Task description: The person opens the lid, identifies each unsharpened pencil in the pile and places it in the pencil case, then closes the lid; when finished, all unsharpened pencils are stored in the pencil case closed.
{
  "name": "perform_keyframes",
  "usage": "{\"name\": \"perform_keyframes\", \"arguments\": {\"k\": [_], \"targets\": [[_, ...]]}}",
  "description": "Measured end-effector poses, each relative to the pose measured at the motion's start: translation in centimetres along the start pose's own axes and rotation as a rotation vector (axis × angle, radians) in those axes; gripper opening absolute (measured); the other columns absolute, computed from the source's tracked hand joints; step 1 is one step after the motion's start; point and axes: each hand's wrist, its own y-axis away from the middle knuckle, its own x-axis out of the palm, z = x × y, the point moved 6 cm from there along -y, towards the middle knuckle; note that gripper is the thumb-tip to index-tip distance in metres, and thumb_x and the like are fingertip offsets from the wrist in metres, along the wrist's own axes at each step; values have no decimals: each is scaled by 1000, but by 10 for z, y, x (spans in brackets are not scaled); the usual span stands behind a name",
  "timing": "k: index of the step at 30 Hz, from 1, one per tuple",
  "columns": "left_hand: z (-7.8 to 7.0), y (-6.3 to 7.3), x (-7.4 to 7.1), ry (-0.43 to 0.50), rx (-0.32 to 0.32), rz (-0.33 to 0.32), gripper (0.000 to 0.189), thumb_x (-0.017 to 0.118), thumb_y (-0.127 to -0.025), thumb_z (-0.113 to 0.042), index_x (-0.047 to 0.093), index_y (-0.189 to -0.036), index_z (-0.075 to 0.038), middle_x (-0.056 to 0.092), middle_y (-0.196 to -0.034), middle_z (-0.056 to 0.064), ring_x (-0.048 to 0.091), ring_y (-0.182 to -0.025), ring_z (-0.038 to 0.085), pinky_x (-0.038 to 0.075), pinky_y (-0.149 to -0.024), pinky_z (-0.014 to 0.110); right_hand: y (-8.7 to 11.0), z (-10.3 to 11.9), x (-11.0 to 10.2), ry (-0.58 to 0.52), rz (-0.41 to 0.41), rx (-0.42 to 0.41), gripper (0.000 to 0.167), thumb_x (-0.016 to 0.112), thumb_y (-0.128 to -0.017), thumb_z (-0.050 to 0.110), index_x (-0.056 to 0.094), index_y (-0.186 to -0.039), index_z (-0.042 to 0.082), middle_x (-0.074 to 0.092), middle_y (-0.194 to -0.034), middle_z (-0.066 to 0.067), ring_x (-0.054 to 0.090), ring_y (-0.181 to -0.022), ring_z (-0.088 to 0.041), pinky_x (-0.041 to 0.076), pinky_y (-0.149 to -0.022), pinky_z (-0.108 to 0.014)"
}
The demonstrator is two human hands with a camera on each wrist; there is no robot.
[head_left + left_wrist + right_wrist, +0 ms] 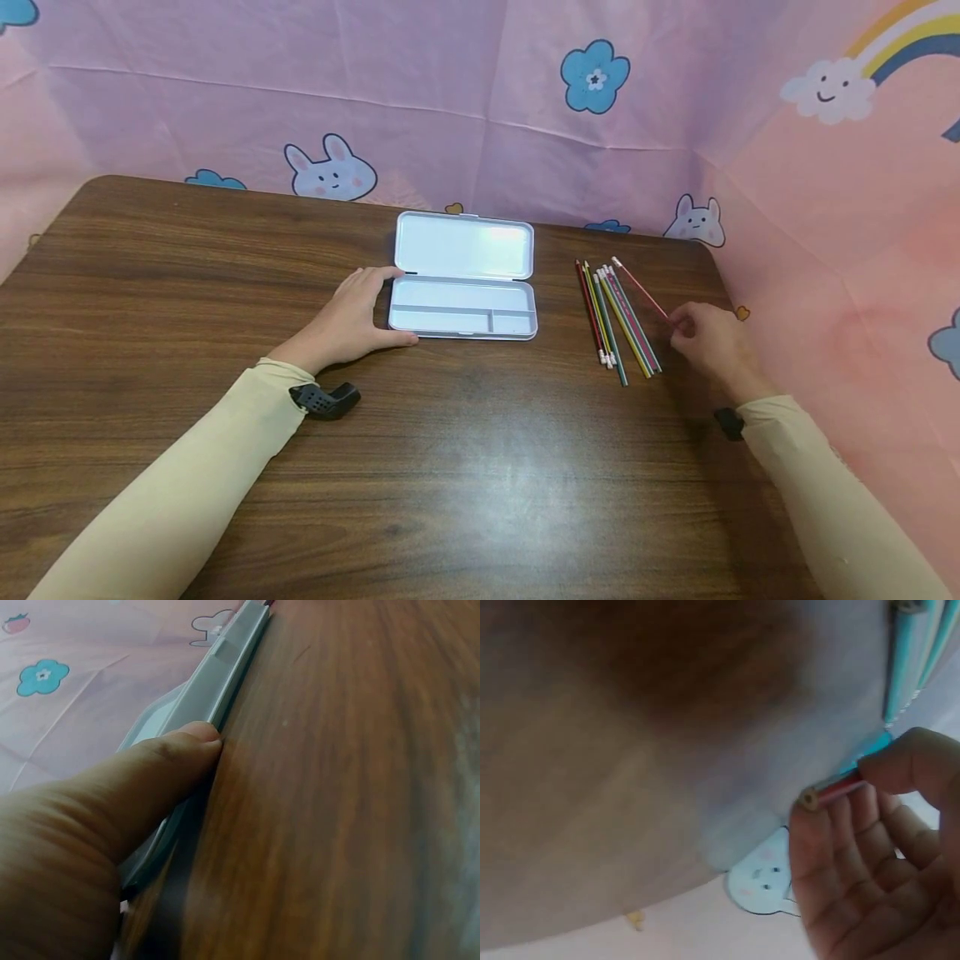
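Observation:
A white pencil case (463, 323) lies on the table with its lid (463, 246) folded back. My left hand (345, 325) holds its left end, thumb along the front edge and index finger by the hinge. In the left wrist view the thumb (161, 761) presses on the case's side wall (225, 667). My right hand (708, 342) pinches a red pencil (641, 287) near its lower end, with the white eraser pointing away to the upper left. The right wrist view shows the pencil's unsharpened end (810, 798) between thumb and fingers. Several pencils (618, 321) lie left of the right hand.
The case has a long back compartment and a front part split by a divider (491, 321). The brown wooden table (450, 458) ends at a printed cloth backdrop (450, 100) behind and on the right. Each wrist wears a black band (326, 402).

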Motion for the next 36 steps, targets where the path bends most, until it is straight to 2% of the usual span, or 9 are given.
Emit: {"name": "perform_keyframes", "arguments": {"k": [4,8,14,19,22,25,28,36], "targets": [[2,0,0,-1,-4,-1,102,86,-82,-52,34,-157,-7,39,-159,17,30,-150,36,14,-126,57,-5,26,-7,44,-54,-107,19,68,-89,5,71,-108,1,70,-97,-17,67,-86,-33,55,-70,-52],[3,0,1,-4,-4,3,103,85,-81,-53,34,-158,-7,39,-159,16,30,-150,35,15,-126,57,-13,61,-7,73,-86,-207,19,67,-90,5,73,-108,5,70,-97,-11,69,-82,-27,56,-64,-49],[2,-1,2,-8,2,6,102,85,-82,-52,33,-158,-7,39,-159,16,30,-151,35,12,-127,55,-25,126,4,89,-92,-379,19,68,-90,4,74,-107,10,68,-95,-3,61,-74,-18,53,-59,-40],[-2,-1,1,-5,3,3,102,86,-82,-50,34,-157,-5,39,-159,18,30,-151,36,9,-128,53,-35,178,16,67,-83,-518,21,68,-88,3,76,-105,11,69,-96,-1,62,-79,-17,54,-62,-37],[-3,0,0,-1,2,6,102,86,-82,-49,34,-157,-4,39,-159,19,30,-151,37,9,-129,52,-39,202,24,70,-73,-591,19,68,-90,4,77,-105,11,70,-98,-2,62,-79,-16,54,-60,-34],[-4,0,-1,1,0,6,101,86,-82,-49,34,-157,-4,38,-159,20,29,-151,37,9,-129,52,-44,218,31,93,-56,-619,17,67,-95,7,78,-107,13,71,-99,-2,62,-79,-16,53,-59,-34],[-4,1,-1,1,-1,6,101,86,-83,-48,34,-157,-4,38,-159,19,29,-151,37,8,-129,52,-50,228,37,121,-27,-609,18,65,-99,10,78,-110,14,72,-100,-2,64,-83,-16,55,-62,-35],[-2,1,-2,5,-1,1,102,87,-82,-49,34,-157,-5,39,-159,18,30,-151,36,8,-129,51,-61,238,50,139,60,-593,21,64,-102,12,80,-113,18,73,-101,-1,65,-84,-17,57,-65,-39]]}}
